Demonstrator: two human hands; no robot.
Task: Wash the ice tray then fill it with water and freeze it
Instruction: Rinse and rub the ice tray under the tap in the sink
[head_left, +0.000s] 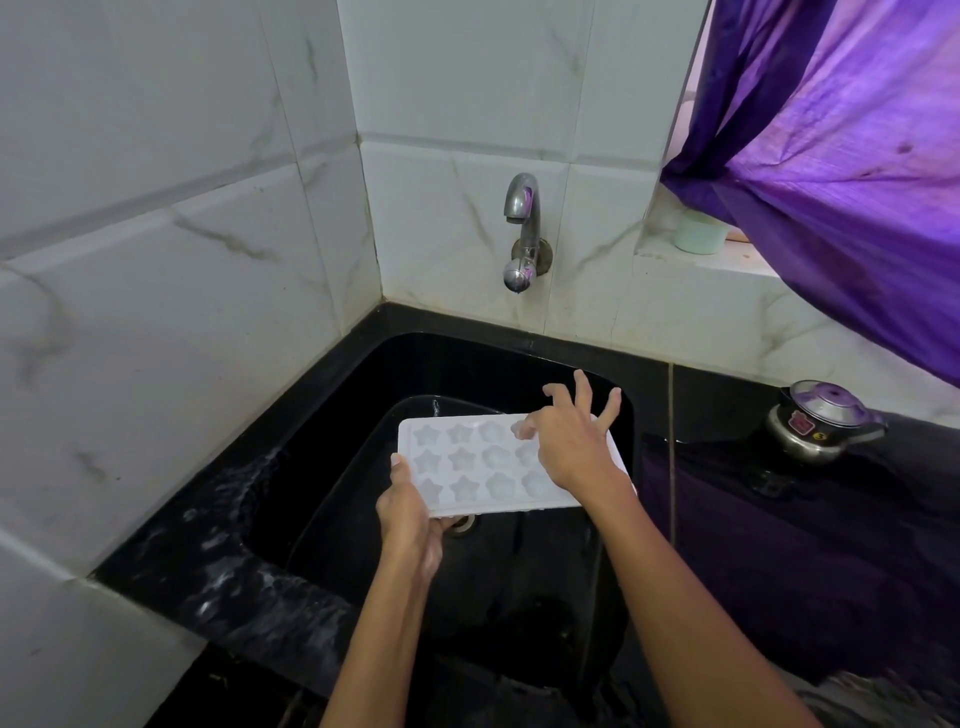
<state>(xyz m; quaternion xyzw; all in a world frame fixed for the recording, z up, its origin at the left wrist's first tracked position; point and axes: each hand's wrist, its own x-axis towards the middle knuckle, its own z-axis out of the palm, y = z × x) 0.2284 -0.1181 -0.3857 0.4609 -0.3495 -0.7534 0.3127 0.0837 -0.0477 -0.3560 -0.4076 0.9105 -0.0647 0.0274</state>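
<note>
Ice tray of white plastic with star and flower moulds (483, 467) hangs level over the black stone sink (322, 395), below the dry chrome wall tap (523, 228). Your left hand (410, 519) clamps only its near-left corner; your right hand (571, 447) rubs a far-right mould, fingers splayed, gripping nothing. Press harder and the tray could twist free.
</note>
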